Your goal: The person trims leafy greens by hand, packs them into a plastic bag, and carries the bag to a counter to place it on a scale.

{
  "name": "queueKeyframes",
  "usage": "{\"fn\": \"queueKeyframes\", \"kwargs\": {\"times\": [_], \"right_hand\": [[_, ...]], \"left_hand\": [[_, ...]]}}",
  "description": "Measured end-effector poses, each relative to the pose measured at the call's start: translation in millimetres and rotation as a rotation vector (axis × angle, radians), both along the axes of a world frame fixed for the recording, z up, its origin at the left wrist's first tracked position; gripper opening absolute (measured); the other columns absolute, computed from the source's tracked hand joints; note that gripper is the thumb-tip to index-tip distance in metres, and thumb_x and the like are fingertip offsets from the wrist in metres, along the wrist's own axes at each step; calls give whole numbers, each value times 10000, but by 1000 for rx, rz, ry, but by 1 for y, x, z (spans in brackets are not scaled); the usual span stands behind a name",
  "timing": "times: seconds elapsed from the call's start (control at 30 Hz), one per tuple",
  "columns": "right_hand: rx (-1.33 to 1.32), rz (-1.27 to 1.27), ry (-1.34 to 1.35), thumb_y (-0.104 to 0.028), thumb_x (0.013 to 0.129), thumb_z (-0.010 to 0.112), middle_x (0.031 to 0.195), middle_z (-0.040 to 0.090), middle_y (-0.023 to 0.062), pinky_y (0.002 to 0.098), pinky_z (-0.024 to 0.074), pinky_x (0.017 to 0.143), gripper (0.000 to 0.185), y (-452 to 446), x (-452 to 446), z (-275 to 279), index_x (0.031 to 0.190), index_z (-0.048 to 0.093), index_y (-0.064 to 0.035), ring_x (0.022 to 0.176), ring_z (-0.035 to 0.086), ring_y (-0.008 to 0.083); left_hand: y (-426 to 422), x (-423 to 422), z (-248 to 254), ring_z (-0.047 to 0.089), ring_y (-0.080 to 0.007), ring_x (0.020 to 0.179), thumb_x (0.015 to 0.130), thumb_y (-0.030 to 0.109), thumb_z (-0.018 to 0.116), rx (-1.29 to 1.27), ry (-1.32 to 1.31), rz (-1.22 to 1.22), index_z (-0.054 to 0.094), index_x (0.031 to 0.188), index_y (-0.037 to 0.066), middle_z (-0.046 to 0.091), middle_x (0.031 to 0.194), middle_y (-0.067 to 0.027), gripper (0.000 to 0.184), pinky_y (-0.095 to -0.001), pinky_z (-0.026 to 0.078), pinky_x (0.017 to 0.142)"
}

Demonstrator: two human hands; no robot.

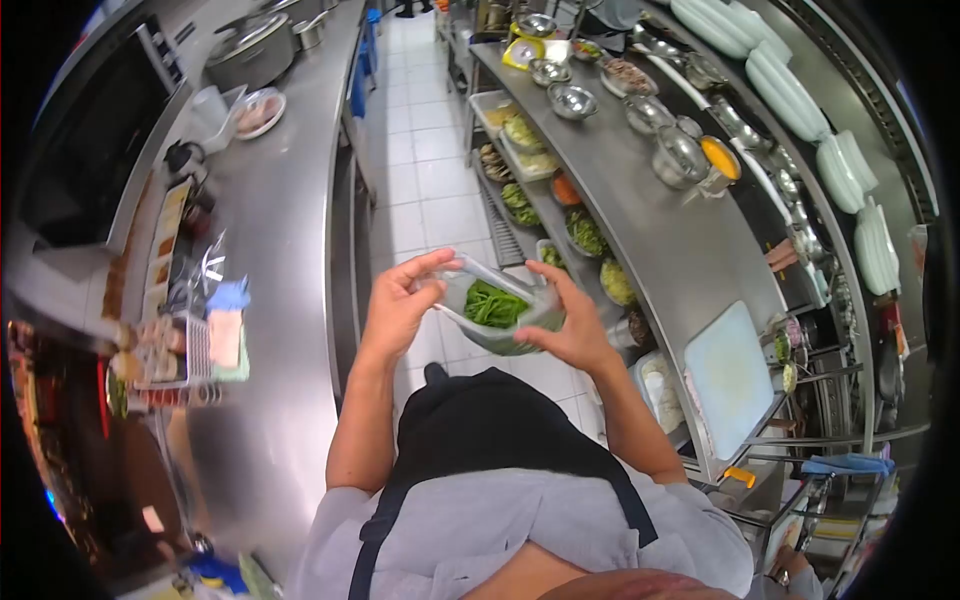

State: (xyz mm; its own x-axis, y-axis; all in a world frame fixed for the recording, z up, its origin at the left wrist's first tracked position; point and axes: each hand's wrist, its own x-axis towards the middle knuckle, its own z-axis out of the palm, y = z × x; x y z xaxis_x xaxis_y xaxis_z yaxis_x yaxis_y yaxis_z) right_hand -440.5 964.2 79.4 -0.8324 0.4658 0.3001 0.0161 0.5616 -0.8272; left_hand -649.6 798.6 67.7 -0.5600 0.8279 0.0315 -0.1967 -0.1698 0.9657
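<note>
A clear plastic bag (518,346) with cut green vegetables (492,306) inside hangs in front of my apron, above the floor between two counters. Its mouth is stretched apart and faces up toward me. My left hand (408,300) pinches the left edge of the bag between thumb and fingers. On the other side, my right hand (572,318) grips the right edge, the thumb low on the bag and a finger near the top rim.
The left steel counter (285,200) bears a big pot (250,52) and a basket (190,350). On the right counter (640,190) are metal bowls (572,101) and a white cutting board (730,380); shelves below hold vegetable trays (528,135). Another person's hand (797,565) shows at the lower right.
</note>
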Motion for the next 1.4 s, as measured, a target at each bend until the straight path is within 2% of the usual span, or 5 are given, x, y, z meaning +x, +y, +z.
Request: {"fn": "queueKeyframes", "kwargs": {"times": [0.57, 0.83, 1.03, 1.17, 1.4], "right_hand": [[141, -314, -131, -50, 901, 539, 965, 639, 255, 488, 485, 807, 159, 249, -143, -1, 1018, 632, 3, 932, 596, 476], [610, -347, -127, -50, 915, 534, 991, 632, 235, 508, 471, 864, 189, 475, -220, 48, 1074, 630, -20, 1002, 588, 444], [456, -471, -81, -82, 989, 458, 969, 669, 232, 492, 518, 707, 204, 621, -303, 48, 1110, 606, -10, 810, 679, 403], [-4, -583, 62, -107, 1051, 362, 1026, 675, 125, 319, 610, 661, 314, 662, -353, 62, 1194, 613, 14, 906, 685, 231], [-194, -527, 550, -110, 1056, 392, 1201, 625, 142, 412, 633, 814, 291, 730, -462, 78, 1263, 560, 9, 1034, 660, 269]], "left_hand": [[225, -144, 30, 633, -140, 901, 931, 104, 666, 361, 139, 59, 636, 1176, -53, 667, 1139, -123, 293, -288, 534, 744], [315, -167, 225, 510, -170, 479, 724, 244, 805, 512, 1394, -242, 576, 648, 62, 577, 647, -71, 303, -272, 366, 471], [405, -163, 244, 413, -159, 478, 433, 267, 565, 494, 1188, 61, 483, 534, 27, 406, 574, -54, 273, -266, 247, 393], [438, -216, 237, 512, -178, 580, 522, 229, 618, 334, 1139, -204, 561, 570, 68, 460, 620, -33, 178, -305, 358, 432], [482, -354, 176, 647, -268, 666, 743, 204, 733, 156, 1404, -546, 621, 761, 66, 539, 697, -93, 179, -369, 505, 533]]}}
